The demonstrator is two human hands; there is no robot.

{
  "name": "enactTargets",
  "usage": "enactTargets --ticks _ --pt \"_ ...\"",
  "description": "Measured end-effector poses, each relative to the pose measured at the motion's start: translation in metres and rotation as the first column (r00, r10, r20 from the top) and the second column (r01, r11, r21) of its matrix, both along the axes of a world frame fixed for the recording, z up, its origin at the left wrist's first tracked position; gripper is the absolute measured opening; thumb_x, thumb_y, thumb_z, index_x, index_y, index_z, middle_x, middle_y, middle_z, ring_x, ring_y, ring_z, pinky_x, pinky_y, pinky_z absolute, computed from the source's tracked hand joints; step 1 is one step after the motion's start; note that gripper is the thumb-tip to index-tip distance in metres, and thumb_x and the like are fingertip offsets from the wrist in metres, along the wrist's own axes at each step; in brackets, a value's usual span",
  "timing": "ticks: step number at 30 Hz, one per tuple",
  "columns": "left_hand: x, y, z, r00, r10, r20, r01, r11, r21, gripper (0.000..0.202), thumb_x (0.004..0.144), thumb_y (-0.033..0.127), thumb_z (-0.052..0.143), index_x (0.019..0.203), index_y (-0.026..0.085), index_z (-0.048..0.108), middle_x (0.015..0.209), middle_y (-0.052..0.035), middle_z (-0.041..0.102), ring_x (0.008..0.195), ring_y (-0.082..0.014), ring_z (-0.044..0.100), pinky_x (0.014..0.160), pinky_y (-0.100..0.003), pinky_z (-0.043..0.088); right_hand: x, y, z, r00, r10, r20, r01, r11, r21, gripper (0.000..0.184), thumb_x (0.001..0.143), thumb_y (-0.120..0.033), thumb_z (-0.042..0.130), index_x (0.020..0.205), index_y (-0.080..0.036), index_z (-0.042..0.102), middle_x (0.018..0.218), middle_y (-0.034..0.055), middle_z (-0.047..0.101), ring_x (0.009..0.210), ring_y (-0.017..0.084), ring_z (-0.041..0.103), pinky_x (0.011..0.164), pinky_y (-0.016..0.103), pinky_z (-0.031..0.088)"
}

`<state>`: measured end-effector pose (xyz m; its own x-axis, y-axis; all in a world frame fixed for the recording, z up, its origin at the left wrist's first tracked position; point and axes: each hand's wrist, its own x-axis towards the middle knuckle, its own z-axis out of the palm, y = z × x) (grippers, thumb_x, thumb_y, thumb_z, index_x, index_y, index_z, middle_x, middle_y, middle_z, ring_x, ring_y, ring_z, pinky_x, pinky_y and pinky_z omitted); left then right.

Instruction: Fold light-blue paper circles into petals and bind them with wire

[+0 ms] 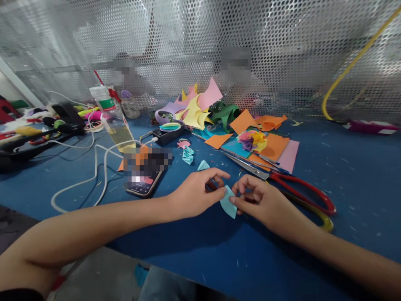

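Observation:
My left hand (pixel 197 193) and my right hand (pixel 258 198) meet over the blue table (pixel 344 175), both pinching one small light-blue paper piece (pixel 228 203) between thumbs and fingers. The piece hangs just above the table surface. Other small light-blue folded pieces (pixel 188 155) and one more (pixel 203 165) lie a little beyond my left hand. Red-handled scissors (pixel 288 184) lie just right of my right hand, blades pointing left and away.
A phone (pixel 144 175) with a white cable (pixel 94 175) lies left of my hands. A bottle of yellowish liquid (pixel 114 121) stands behind it. Coloured paper sheets and curls (pixel 200 108) and a paper flower (pixel 252 140) fill the middle back. Perforated metal wall (pixel 282 42) behind.

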<state>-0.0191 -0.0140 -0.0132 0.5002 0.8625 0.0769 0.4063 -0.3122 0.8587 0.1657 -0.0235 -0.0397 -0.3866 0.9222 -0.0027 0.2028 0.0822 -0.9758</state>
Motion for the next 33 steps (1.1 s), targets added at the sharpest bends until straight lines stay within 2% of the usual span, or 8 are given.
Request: enactTargets --ticks 5,8,10,12,15,19,24,33 --pt "0.002 0.002 -0.003 0.993 -0.034 0.115 0.045 0.995 -0.091 0.029 0.076 0.022 0.059 0.104 0.013 0.055 0.088 -0.0055 0.063 0.078 -0.0128 0.059 0.068 -0.024 0.048 0.001 0.001 0.003 0.990 -0.114 -0.078 0.123 0.986 0.114 0.028 0.071 -0.030 0.067 0.084 -0.023 0.044 0.080 -0.0019 0.055 0.064 0.012 0.062 0.061 0.025 0.052" --pt "0.001 0.004 -0.002 0.996 -0.031 0.081 0.022 0.993 0.112 0.014 0.080 0.019 0.053 0.091 0.014 0.061 0.080 -0.0035 0.063 0.071 -0.0113 0.058 0.065 -0.024 0.047 0.002 0.001 0.005 0.991 -0.133 -0.004 0.129 0.959 0.250 0.024 0.073 -0.030 0.065 0.092 -0.022 0.051 0.083 0.0010 0.060 0.077 0.015 0.062 0.070 0.026 0.051" --pt "-0.002 0.005 0.000 1.000 -0.012 -0.007 0.013 0.898 0.440 0.013 0.079 0.014 0.052 0.086 0.015 0.064 0.081 -0.0031 0.063 0.075 -0.0123 0.057 0.070 -0.026 0.046 0.003 0.000 0.006 0.987 -0.142 0.071 0.109 0.933 0.342 0.019 0.076 -0.029 0.061 0.092 -0.021 0.056 0.082 0.0016 0.062 0.076 0.015 0.061 0.069 0.026 0.050" --pt "-0.004 0.005 0.000 0.989 0.014 -0.145 0.091 0.715 0.694 0.016 0.079 0.013 0.052 0.086 0.017 0.064 0.080 -0.0027 0.063 0.077 -0.0141 0.056 0.076 -0.030 0.044 0.004 0.000 0.007 0.980 -0.150 0.132 0.087 0.914 0.396 0.013 0.078 -0.028 0.058 0.089 -0.021 0.059 0.081 0.0019 0.063 0.075 0.015 0.060 0.067 0.026 0.050" --pt "-0.005 0.000 0.000 0.905 0.084 -0.417 0.301 0.566 0.767 0.017 0.081 0.015 0.048 0.089 0.015 0.064 0.079 -0.0039 0.063 0.076 -0.0167 0.057 0.077 -0.034 0.043 0.006 0.001 0.009 0.966 -0.110 0.235 0.022 0.936 0.350 0.013 0.081 -0.025 0.052 0.088 -0.021 0.062 0.080 0.0011 0.065 0.073 0.014 0.061 0.066 0.025 0.049" --pt "0.000 -0.014 -0.001 0.762 0.084 -0.642 0.437 0.664 0.607 0.021 0.085 0.021 0.044 0.087 0.012 0.063 0.076 -0.0063 0.063 0.072 -0.0191 0.059 0.067 -0.032 0.046 0.007 0.004 0.016 0.930 0.011 0.369 -0.088 0.977 0.195 0.020 0.085 -0.025 0.045 0.091 -0.020 0.063 0.079 0.0003 0.067 0.065 0.012 0.061 0.062 0.024 0.050" --pt "0.002 -0.014 0.002 0.854 -0.058 -0.518 0.293 0.876 0.384 0.031 0.087 0.039 0.044 0.086 0.016 0.065 0.079 -0.0040 0.064 0.077 -0.0167 0.060 0.069 -0.028 0.047 0.008 0.005 0.016 0.884 0.047 0.465 -0.240 0.900 0.364 0.013 0.081 -0.025 0.054 0.086 -0.020 0.064 0.090 0.0043 0.065 0.075 0.015 0.061 0.068 0.025 0.049" --pt "-0.001 -0.001 -0.003 0.866 -0.011 -0.500 0.195 0.927 0.319 0.019 0.085 0.026 0.049 0.090 0.020 0.067 0.091 -0.0024 0.063 0.086 -0.0177 0.059 0.077 -0.030 0.045 0.013 0.008 0.008 0.866 0.011 0.500 -0.280 0.839 0.467 0.012 0.080 -0.019 0.057 0.087 -0.020 0.066 0.092 0.0033 0.061 0.079 0.012 0.060 0.074 0.023 0.047"
